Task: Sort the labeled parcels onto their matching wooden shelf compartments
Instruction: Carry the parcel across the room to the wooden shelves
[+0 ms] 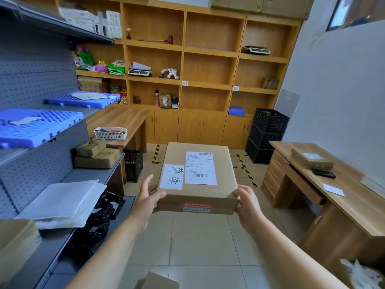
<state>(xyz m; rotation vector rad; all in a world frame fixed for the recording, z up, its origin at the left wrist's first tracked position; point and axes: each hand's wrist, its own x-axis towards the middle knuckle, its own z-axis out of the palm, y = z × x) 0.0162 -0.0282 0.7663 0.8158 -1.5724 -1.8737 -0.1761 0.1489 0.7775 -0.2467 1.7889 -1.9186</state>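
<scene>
I hold a flat brown cardboard parcel [200, 163] level in front of me, above the tiled floor. On its top are a white shipping label and a white paper with two large black characters; a red sticker is on its near side. My left hand [146, 195] grips the near left corner and my right hand [246, 202] grips the near right corner. The wooden shelf unit [183, 65] stands ahead against the far wall, with small white tags [185, 83] on two shelf edges. Several of its middle and right compartments are bare.
A grey metal rack [37, 130] on the left carries blue trays, white mailers, black bags and brown boxes. Wooden desks stand at left rear [118, 117] and right [343, 197]; the right one bears another parcel [311, 158]. Black crates [266, 134] are stacked at the back right.
</scene>
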